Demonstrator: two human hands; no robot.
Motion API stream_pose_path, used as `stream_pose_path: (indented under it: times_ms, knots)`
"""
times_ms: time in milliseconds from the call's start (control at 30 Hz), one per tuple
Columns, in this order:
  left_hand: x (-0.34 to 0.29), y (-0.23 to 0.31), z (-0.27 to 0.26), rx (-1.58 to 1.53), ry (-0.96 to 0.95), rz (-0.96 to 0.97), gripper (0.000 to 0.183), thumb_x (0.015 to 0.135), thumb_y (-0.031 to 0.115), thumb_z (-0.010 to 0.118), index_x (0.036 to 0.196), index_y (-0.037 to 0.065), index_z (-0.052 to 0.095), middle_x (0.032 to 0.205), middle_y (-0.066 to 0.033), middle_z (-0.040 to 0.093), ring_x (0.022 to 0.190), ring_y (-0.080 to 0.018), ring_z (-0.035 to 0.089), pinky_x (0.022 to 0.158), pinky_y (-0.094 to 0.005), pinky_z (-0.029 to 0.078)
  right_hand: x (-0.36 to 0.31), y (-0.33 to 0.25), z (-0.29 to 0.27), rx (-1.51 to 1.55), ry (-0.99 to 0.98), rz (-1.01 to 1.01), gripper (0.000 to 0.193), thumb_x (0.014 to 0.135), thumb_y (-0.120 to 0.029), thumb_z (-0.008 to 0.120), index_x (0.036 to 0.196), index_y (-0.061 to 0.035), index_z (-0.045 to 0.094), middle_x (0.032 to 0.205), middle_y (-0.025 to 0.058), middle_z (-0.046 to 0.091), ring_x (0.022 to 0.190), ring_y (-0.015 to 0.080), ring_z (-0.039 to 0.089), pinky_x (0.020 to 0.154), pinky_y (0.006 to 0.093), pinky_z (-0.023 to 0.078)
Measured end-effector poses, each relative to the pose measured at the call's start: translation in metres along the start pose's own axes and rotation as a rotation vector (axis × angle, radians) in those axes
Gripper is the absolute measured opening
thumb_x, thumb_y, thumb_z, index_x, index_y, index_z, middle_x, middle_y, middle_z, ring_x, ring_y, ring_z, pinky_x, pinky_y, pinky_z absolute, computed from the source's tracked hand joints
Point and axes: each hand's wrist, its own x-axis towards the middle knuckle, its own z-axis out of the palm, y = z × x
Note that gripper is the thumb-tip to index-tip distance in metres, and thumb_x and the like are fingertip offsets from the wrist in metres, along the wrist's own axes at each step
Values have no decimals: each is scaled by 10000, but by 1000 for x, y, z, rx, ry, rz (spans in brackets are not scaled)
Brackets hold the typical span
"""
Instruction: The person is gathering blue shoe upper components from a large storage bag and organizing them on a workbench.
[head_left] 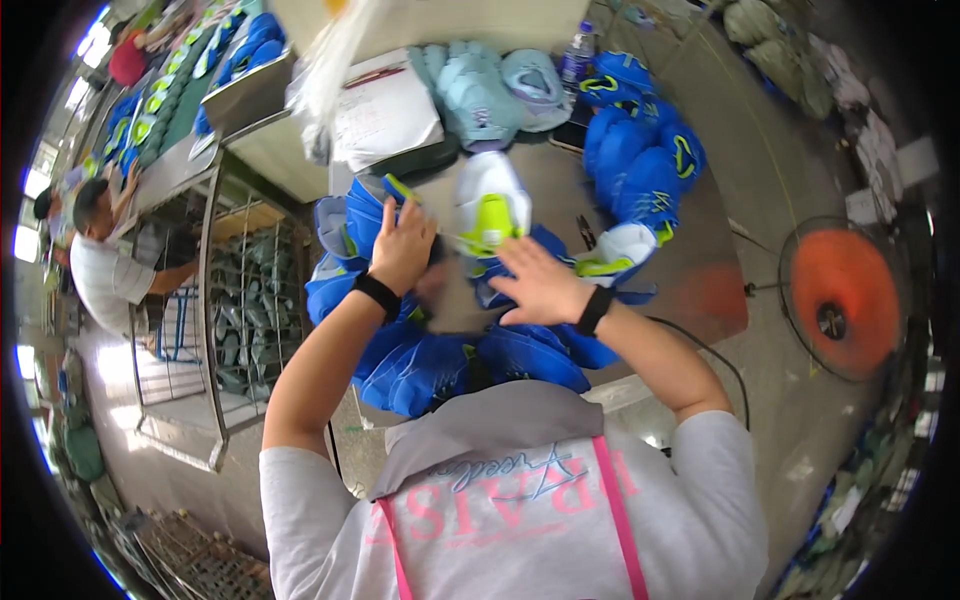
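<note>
My left hand lies against a blue shoe upper with a lime tab, at the left of the table. Its fingers are stretched out and slightly apart. My right hand is spread, fingers pointing left, over another blue upper. Its fingertips are close to the lower end of a white and lime shoe upper, which is slightly blurred; contact cannot be made out. More blue uppers are heaped along the near edge, by my body. Right of my right hand sits a white-lined upper with lime trim.
Light-teal uppers, papers with pens and a bottle line the table's back. Blue uppers are piled back right. An orange fan stands at right; a wire cart and a co-worker are at left.
</note>
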Motion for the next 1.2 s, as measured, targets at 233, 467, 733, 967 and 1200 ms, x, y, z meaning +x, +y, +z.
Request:
stream_pose_path:
  times_ms: [233,467,733,967,1200]
  knots:
    - [26,20,23,-234,-141,-9,127,733,184,516,742,140,635,788,-63,585,811,-222,571,839,-471,301,12,73,-41,293,243,181,276,669,-217,633,878,-36,617,895,113,601,844,296,546,768,391,443]
    - [37,12,23,-582,52,-227,190,807,223,490,702,76,547,657,-110,579,680,-297,538,770,-374,332,22,202,-35,76,-667,448,235,729,-206,576,777,14,641,737,173,628,697,288,618,630,389,483]
    - [25,2,8,-1133,137,-380,156,807,151,533,808,-1,565,721,-151,599,703,-275,585,661,-334,454,30,267,-32,667,-1080,689,247,824,-146,538,1017,5,572,815,125,630,633,223,640,547,301,541]
    - [30,0,3,-1426,168,-626,155,832,111,509,783,-34,536,717,-124,629,720,-222,630,656,-291,482,2,221,42,1052,-940,972,170,826,-128,517,936,-22,592,735,125,625,586,224,636,464,274,505]
    - [46,2,8,-1449,41,-553,183,862,146,463,818,-18,529,775,-113,639,765,-212,621,703,-284,463,-44,222,54,969,-334,852,164,827,-128,509,906,-9,588,714,125,623,565,212,628,451,272,488]
